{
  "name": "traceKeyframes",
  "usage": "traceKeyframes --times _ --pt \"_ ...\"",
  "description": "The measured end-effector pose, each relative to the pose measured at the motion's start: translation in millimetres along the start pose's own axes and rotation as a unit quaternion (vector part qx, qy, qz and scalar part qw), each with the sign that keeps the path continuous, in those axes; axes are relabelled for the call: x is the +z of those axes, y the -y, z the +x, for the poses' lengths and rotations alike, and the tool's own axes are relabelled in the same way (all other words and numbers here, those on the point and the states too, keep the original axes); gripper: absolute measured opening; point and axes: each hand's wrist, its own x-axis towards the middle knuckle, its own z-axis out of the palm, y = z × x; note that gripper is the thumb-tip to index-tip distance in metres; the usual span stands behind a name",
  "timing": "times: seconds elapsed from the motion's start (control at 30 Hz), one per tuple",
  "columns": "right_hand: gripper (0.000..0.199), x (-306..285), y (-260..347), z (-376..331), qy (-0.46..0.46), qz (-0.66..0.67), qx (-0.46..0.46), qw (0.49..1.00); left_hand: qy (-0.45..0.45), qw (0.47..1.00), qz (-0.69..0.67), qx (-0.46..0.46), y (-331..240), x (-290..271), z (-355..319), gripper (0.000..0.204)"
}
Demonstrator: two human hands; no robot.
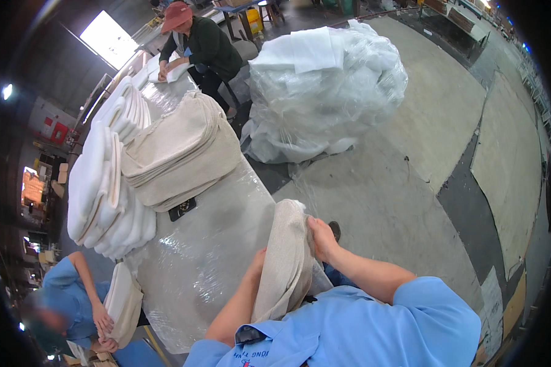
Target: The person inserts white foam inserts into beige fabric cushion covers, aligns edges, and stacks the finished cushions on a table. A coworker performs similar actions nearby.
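A long beige fabric cover (281, 263) stands on end close to my body, with white padding (295, 204) showing at its top end. My right hand (322, 237) grips its right side near the top, thumb and fingers closed on the cloth. On the other side my left hand (258, 262) is pressed against the cover, its fingers mostly hidden behind the fabric. Beyond them a stack of beige fabric covers (180, 147) lies on the plastic-covered table (208, 257). Folded white padding (98, 196) is piled to its left.
A small black item (182, 210) lies by the stack. A big plastic-wrapped bundle (330, 92) stands on the floor beyond the table's right edge. A co-worker (211, 49) handles white material at the far end; another co-worker (73, 293) holds a beige cover at left.
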Motion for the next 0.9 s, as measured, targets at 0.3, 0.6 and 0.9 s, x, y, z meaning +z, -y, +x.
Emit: traceKeyframes --times 0.3,0.6,0.9 --pt "0.033 5 -8 22 -0.013 -0.009 0.019 1.000 -0.086 0.990 -0.069 0.086 -24 10 29 0.016" --pt "0.049 -18 3 14 0.080 0.222 0.185 0.954 -0.118 0.983 -0.074 0.116 -23 22 38 0.017" --pt "0.065 6 19 37 0.018 0.117 0.170 0.978 0.001 0.998 -0.024 -0.058 -30 12 39 0.042"
